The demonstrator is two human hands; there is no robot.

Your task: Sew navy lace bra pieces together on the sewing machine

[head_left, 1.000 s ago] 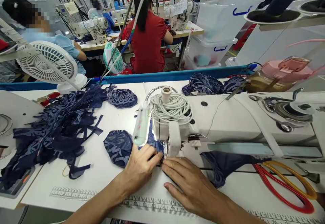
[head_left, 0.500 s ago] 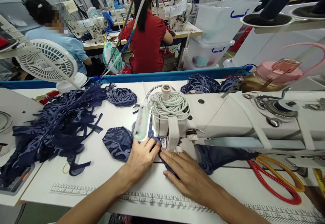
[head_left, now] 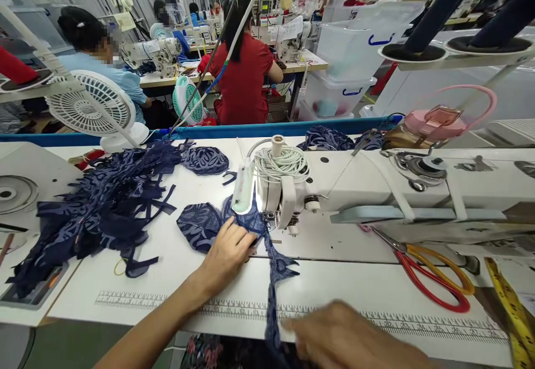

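- Hands: I noted the two well apart, the left at the machine, the right at the table's front edge.
- Left hand (head_left: 228, 252): fingers extended, lying on the navy lace piece (head_left: 246, 218); whether the thumb pinched the cloth, I could not tell.
- Right hand (head_left: 334, 333): blurred in my head view, low over the printed ruler (head_left: 234, 310), fingertips just beside the lace strip (head_left: 273, 280). I could not tell if it gripped anything.
- Navy lace piece: lay beside the needle area of the white sewing machine (head_left: 355, 185), partly hidden behind the clear-cased lamp (head_left: 242, 190) and under the left hand.
- Lace strip: ran from the needle area towards the person, across the ruler and over the front edge; two pointed tails stuck out to its right.
- Left of the machine: a cut lace panel (head_left: 198, 227) near the left hand, a second panel (head_left: 204, 160) farther back, and a heaped pile of navy pieces (head_left: 104, 202).
- Right side: scissors (head_left: 434, 274) with red and orange handles, blades pointing towards the machine; yellow tape measure (head_left: 512, 307) at the far right.
- Behind: I logged a white fan (head_left: 90, 101) and a co-worker in red (head_left: 244, 79), seated, back turned.
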